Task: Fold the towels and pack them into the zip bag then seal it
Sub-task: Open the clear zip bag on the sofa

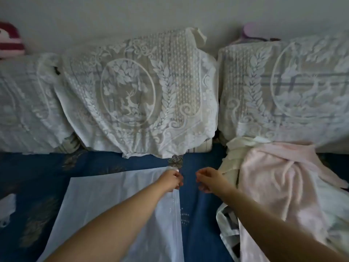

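Note:
A flat translucent white zip bag (105,208) lies on the blue sofa seat (200,205), its zip strip running along the right edge. My left hand (171,179) pinches the far right corner of that bag at the zip edge. My right hand (207,179) hovers just to the right of it, fingers curled and apart, holding nothing. A loose pile of towels lies at the right: a pale pink towel (273,182) on top, a cream one (233,159) behind it, and a patterned white one (228,229) underneath.
White lace covers (132,95) drape the sofa back cushions along the far side. A small metallic ornament (175,161) sits on the seat just beyond my hands. A white object (7,207) lies at the left edge, and a red striped item (10,38) sits top left.

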`<state>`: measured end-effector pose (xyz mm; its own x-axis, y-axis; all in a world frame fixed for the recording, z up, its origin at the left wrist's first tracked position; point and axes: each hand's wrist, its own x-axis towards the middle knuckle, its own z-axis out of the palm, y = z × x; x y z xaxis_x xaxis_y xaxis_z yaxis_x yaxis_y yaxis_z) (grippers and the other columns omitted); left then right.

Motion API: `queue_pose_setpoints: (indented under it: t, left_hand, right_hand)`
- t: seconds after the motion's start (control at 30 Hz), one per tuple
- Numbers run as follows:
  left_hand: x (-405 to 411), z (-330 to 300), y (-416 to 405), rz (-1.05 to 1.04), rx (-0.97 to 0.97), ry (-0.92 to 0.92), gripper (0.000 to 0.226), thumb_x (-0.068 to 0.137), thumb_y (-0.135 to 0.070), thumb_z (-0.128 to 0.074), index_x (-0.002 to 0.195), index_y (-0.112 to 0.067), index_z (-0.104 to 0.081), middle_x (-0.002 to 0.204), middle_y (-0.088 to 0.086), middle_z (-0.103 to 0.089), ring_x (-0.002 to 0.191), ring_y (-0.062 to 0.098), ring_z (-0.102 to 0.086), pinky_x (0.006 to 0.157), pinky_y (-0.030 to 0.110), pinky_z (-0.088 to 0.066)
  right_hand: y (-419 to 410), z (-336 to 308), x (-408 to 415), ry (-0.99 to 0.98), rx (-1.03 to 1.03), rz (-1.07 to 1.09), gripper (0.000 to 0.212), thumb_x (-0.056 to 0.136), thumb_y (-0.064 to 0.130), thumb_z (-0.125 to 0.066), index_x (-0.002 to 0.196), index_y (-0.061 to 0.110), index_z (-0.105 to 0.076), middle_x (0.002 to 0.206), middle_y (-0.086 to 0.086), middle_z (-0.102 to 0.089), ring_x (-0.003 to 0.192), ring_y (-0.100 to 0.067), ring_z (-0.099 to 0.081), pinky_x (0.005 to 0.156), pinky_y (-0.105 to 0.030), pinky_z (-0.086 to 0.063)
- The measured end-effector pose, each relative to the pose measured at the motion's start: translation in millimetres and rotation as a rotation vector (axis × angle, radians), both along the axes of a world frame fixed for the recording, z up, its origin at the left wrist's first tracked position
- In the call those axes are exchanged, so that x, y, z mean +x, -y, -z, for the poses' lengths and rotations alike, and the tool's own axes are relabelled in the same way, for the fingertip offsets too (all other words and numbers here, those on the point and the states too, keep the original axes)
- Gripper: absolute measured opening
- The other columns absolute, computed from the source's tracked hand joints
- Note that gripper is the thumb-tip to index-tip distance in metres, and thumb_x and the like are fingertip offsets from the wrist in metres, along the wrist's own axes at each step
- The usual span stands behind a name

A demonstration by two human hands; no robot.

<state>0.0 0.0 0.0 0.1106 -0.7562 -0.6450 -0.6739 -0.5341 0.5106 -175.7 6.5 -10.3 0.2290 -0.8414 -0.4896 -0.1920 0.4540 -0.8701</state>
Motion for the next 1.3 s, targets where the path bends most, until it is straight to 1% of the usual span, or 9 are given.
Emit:
queue_pose_setpoints:
  t: [0.1,0.23,0.4,0.57,0.8,0.93,1.03,1.2,1.3]
  left_hand:
    - [7,77,-4,0.115,0.038,0.150,0.009,0.092,-0.023,-0.051,0.088,-0.015,-0.051,0.100,0.013,-0.062,0.082,0.023,-0.059,0.068,0.027,-0.041]
    - [15,159,-8,0.363,-0.044,0.451,0.045,0.090,-0.043,-0.053,0.120,-0.010,-0.045,0.118,0.011,-0.058,0.106,0.031,-0.058,0.080,0.035,-0.045]
    - [22,188,-19,0.275,-0.179,0.439,0.048,0.087,-0.042,-0.054,0.119,-0.010,-0.040,0.120,0.012,-0.058,0.107,0.033,-0.058,0.084,0.036,-0.049]
    - [21,177,-75,0.148,-0.158,0.516,0.083,0.083,-0.051,-0.061,0.142,-0.010,-0.021,0.141,0.012,-0.036,0.126,0.033,-0.043,0.096,0.040,-0.042]
    - [3,178,-175,0.278,-0.221,0.636,0.068,0.088,-0.053,-0.055,0.136,-0.006,-0.042,0.138,0.010,-0.040,0.126,0.027,-0.040,0.096,0.035,-0.042]
    - [6,179,-209,0.264,-0.281,0.594,0.036,0.089,-0.027,-0.053,0.121,-0.011,-0.059,0.125,0.007,-0.059,0.115,0.027,-0.056,0.088,0.032,-0.048]
    - [8,177,-229,0.240,-0.363,0.552,0.027,0.090,-0.016,-0.047,0.110,-0.010,-0.065,0.115,0.009,-0.065,0.107,0.030,-0.061,0.082,0.032,-0.048]
    - [5,180,-247,0.142,-0.514,0.365,0.023,0.084,-0.017,-0.049,0.064,-0.011,-0.058,0.069,0.011,-0.060,0.081,0.036,-0.062,0.059,0.029,-0.038]
    - [-7,178,-251,0.071,-0.609,0.259,0.022,0.086,-0.026,-0.053,0.068,-0.015,-0.059,0.077,0.009,-0.066,0.079,0.031,-0.062,0.060,0.028,-0.038]
  right_hand:
    - [-1,70,15,-0.027,0.010,-0.050,0.003,0.095,0.015,-0.055,0.092,0.016,-0.056,0.079,-0.004,-0.061,0.060,-0.015,-0.057,0.055,-0.022,-0.050]
    - [-14,150,16,-0.078,0.029,-0.133,0.005,0.095,0.017,-0.055,0.094,0.012,-0.057,0.080,-0.004,-0.062,0.060,-0.013,-0.057,0.051,-0.017,-0.051]
    - [-38,185,11,-0.177,-0.038,-0.207,0.012,0.095,0.021,-0.054,0.100,0.010,-0.058,0.083,-0.001,-0.064,0.062,-0.011,-0.058,0.056,-0.017,-0.050]
    - [-94,169,9,-0.169,-0.020,-0.131,0.011,0.095,0.024,-0.053,0.096,0.013,-0.058,0.084,-0.002,-0.065,0.064,-0.012,-0.060,0.057,-0.021,-0.051]
    - [-187,160,9,-0.161,0.057,0.003,0.010,0.096,0.021,-0.052,0.091,0.013,-0.055,0.079,-0.003,-0.063,0.060,-0.013,-0.058,0.054,-0.023,-0.048]
    - [-216,151,22,-0.182,0.050,0.034,0.017,0.096,0.016,-0.051,0.080,0.012,-0.055,0.074,-0.004,-0.061,0.055,-0.014,-0.055,0.049,-0.020,-0.042]
    - [-226,145,32,-0.223,0.083,0.063,0.019,0.095,0.009,-0.049,0.076,0.008,-0.052,0.071,-0.005,-0.058,0.046,-0.012,-0.049,0.040,-0.013,-0.033]
    - [-222,142,35,-0.221,0.092,0.086,0.023,0.096,0.021,-0.048,0.078,0.008,-0.053,0.077,-0.007,-0.063,0.057,-0.017,-0.056,0.052,-0.025,-0.041]
    - [-213,141,28,-0.156,0.086,0.142,0.023,0.095,0.025,-0.054,0.087,0.004,-0.060,0.081,-0.007,-0.066,0.063,-0.017,-0.062,0.059,-0.028,-0.050]
